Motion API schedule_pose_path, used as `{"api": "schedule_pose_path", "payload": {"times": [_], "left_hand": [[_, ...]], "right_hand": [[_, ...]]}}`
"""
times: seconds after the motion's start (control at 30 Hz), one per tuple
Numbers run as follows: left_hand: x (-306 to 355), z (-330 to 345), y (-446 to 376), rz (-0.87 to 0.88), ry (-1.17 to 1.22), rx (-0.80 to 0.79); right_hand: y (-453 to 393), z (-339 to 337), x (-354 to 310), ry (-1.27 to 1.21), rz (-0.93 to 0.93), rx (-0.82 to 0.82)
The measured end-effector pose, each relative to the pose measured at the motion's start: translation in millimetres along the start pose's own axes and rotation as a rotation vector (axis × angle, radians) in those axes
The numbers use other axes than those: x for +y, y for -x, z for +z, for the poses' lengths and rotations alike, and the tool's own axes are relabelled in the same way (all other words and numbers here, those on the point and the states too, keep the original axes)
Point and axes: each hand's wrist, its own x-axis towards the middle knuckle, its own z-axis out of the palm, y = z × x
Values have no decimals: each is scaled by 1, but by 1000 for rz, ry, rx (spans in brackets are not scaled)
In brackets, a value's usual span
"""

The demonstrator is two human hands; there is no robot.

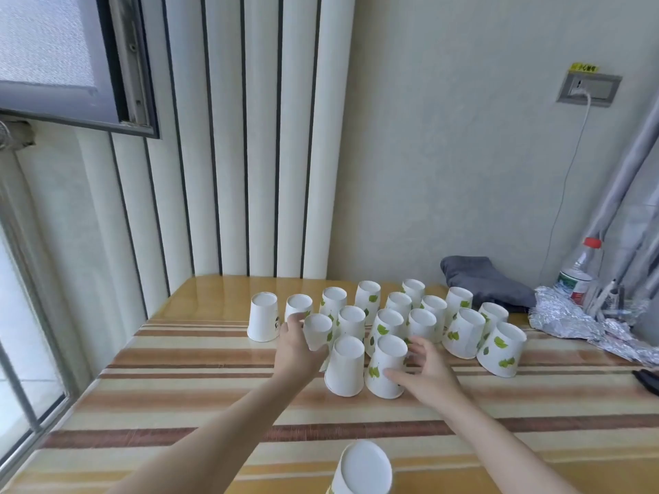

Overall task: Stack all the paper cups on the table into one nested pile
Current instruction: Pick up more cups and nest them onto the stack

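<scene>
Several white paper cups with green leaf prints stand upside down in a cluster on the striped table (178,404). My left hand (297,345) is wrapped around one inverted cup (317,335) at the cluster's left side. My right hand (422,372) has spread fingers against the side of a front cup (387,365), with another front cup (345,365) just left of it. One more inverted cup (363,467) stands close to me at the bottom edge. Whether it covers others is hidden.
A grey cloth (481,276), crumpled foil (577,319) and a plastic bottle (579,272) lie at the back right. A wall socket with a white cable (590,89) is above them. A window frame runs along the table's left edge.
</scene>
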Motion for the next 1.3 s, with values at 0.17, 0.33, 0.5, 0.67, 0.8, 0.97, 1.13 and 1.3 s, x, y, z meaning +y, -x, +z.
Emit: {"api": "schedule_pose_path", "payload": {"times": [0.17,0.33,0.5,0.67,0.8,0.97,1.13,1.3], "left_hand": [[-11,12,-5,1,40,67],[-8,18,-4,-32,86,106],[5,20,-2,-85,162,100],[12,-4,25,-118,276,155],[21,-49,58,-115,355,203],[45,-93,107,-38,439,161],[74,-104,150,129,484,32],[82,-92,176,255,465,-134]], "right_hand": [[-10,22,10,-4,-11,-11],[7,15,3,-31,-26,53],[45,-25,-28,-109,-112,84],[105,-41,-65,-207,-229,-123],[146,-28,-77,-228,-250,-211],[174,-2,-71,-117,-302,-201],[186,15,-50,-36,-236,-198],[194,31,-26,8,-164,-191]]}}
